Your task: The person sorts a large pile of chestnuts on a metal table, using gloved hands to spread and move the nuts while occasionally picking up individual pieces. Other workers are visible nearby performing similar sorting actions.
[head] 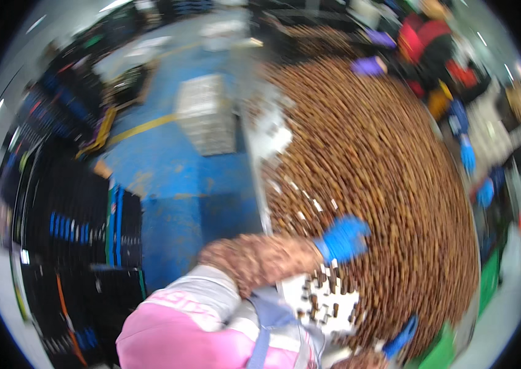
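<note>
A wide white table carries a thick layer of small brown elongated pieces (380, 161). My left hand (343, 240), in a blue glove, rests on or just over these pieces near the table's left side; motion blur hides whether it holds any. At the lower right my right hand (401, 334), also blue-gloved, lies low over the pieces beside a green object, its fingers pointing away; its palm side is hidden. Between my hands a white patch of tabletop (290, 295) shows, with scattered pieces on it.
A pale stacked block (205, 115) stands on the blue floor (172, 175) left of the table. Black stacked crates (75, 198) fill the left. Across the table are co-workers' purple-gloved (368, 66) and blue-gloved hands (468, 157). A green object (440, 348) sits at the near right edge.
</note>
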Available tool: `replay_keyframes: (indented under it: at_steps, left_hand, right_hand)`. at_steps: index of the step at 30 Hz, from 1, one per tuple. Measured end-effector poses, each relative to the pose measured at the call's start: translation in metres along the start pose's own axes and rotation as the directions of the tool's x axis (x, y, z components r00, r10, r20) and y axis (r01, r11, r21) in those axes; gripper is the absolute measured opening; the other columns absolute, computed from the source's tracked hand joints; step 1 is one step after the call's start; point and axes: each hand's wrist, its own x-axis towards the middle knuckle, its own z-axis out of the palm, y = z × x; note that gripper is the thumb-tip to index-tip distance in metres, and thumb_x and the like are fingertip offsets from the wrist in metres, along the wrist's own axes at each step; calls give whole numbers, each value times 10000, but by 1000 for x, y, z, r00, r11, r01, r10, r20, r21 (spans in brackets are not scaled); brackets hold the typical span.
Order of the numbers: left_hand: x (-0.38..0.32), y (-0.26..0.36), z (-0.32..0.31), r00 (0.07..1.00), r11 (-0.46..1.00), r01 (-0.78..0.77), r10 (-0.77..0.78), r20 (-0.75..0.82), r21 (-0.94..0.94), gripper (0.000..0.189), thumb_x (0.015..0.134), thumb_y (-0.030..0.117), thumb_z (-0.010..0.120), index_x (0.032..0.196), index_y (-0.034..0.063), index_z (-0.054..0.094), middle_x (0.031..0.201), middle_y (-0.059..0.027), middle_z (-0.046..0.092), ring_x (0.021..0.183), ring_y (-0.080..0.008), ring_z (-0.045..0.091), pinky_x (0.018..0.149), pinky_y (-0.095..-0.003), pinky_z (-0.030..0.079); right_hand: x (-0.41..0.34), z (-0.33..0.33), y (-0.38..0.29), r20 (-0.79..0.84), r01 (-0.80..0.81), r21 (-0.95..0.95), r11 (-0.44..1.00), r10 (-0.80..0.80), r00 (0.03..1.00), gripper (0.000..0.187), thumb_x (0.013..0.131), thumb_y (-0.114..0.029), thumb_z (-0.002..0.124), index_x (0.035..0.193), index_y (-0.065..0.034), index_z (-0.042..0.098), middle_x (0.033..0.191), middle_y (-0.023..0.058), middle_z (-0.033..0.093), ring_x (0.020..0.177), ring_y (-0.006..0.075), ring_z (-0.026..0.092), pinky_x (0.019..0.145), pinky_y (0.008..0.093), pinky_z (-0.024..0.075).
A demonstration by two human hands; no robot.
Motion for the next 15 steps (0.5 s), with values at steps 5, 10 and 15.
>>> replay_keyframes:
  at_steps: [5, 10, 15]
  left_hand:
    - [-20, -91, -43, 879, 925, 0, 181, -441, 381, 650, 789, 294, 732, 1345, 60, 489, 1325, -195, 498, 1269, -381, 429, 1111, -474, 309]
    - [-55, -177, -72, 813, 655, 496, -119, -571, 570, 886, 835, 558, 650, 1509, 147, 248, 1546, -227, 158, 1407, -500, 100, 1126, -627, 130]
    - [-56, -213, -69, 767, 578, 632, -369, -525, 516, 858, 893, 661, 476, 1534, 174, 180, 1564, -236, 101, 1419, -509, 69, 1135, -630, 91]
  right_hand:
    - [-98, -49, 31, -229, 169, -619, 767, -382, 895, 453, 985, -263, 539, 1340, 14, 496, 1376, 209, 489, 1228, 320, 502, 1062, 413, 387]
    - [-178, -80, 99, -423, -182, -842, 509, -411, 808, 394, 995, -224, 530, 1272, 57, 514, 1317, 234, 503, 1213, 358, 489, 1038, 428, 409]
    - [-205, -49, 149, -583, -192, -495, 848, -160, 797, 485, 997, -188, 498, 1393, 65, 380, 1427, 241, 412, 1316, 367, 414, 1101, 431, 348]
